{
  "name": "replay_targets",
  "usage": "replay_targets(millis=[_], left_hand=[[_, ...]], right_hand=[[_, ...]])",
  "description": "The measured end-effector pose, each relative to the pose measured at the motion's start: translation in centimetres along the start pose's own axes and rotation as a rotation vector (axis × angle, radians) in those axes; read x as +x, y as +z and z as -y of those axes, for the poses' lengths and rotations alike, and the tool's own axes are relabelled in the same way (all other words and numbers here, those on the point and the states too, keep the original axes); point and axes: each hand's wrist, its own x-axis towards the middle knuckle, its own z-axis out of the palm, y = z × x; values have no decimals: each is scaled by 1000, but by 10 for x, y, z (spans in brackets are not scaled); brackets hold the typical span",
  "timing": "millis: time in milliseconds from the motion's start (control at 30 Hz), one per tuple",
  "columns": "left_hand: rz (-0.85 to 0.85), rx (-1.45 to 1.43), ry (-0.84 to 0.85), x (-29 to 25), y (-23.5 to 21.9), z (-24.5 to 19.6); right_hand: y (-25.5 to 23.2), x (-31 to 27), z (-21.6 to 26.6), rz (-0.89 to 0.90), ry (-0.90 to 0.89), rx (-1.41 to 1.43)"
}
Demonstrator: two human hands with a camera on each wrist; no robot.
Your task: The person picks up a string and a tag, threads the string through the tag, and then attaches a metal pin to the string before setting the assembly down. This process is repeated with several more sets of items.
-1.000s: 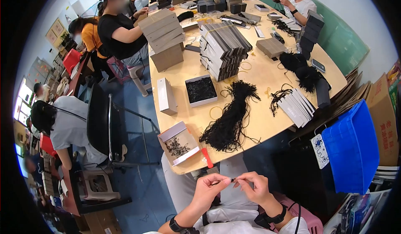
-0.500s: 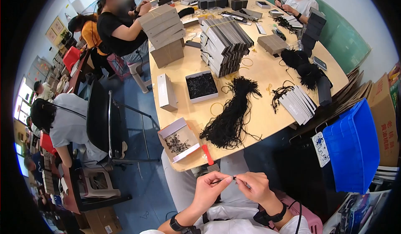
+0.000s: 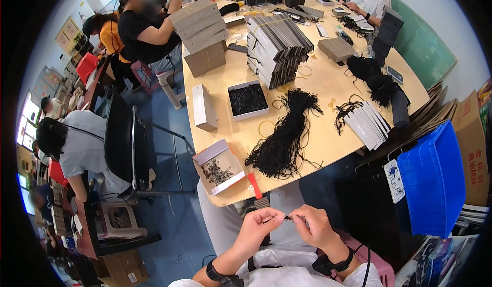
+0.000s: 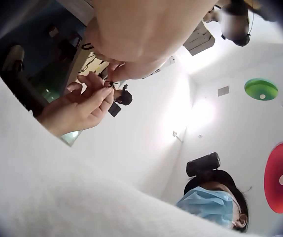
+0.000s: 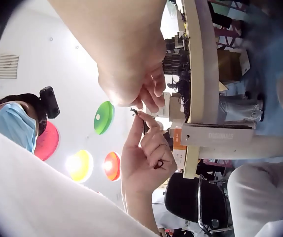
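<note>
Above the lap in the head view, the left hand (image 3: 258,230) and right hand (image 3: 313,227) meet at their fingertips around a small black cord piece (image 3: 287,218). The left thumb and index finger pinch it. In the right wrist view the black piece (image 5: 135,112) looks knotted or looped, and more black cord hangs through the left hand (image 5: 149,158). The right hand's fingers touch it from the other side. Beyond the hands, a black cord bundle (image 3: 287,133) lies on the table (image 3: 328,151), near an open box of small dark loops (image 3: 220,169).
A red-handled tool (image 3: 254,185) lies at the table's near edge. Farther back are a box of black pieces (image 3: 247,100), a banded stack of grey cards (image 3: 277,48) and white cards with cords (image 3: 365,127). A blue bin (image 3: 433,179) stands at the right. Other people sit around.
The fingertips stay close together, with the right hand's fingers shifting slightly around the black piece. The head view has moved slightly, and the people at the far side have changed arm positions.
</note>
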Motion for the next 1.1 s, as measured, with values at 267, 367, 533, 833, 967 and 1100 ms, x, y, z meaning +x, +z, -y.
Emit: replay_targets(millis=[267, 367, 533, 833, 967, 1100], left_hand=[[46, -147, -37, 2, -2, 2], [48, -160, -33, 2, -1, 3], [-21, -64, 22, 3, 3, 4], [15, -78, -15, 5, 2, 7], [100, -152, -115, 5, -2, -1], [14, -21, 4, -1, 2, -1]], right_hand=[[-4, 0, 7, -19, -3, -13], [-2, 0, 7, -11, 7, -27], [-4, -2, 2, 16, -15, -82], [8, -3, -4, 22, 51, 41], [11, -2, -4, -42, 87, 5], [2, 2, 5, -66, 243, 122]])
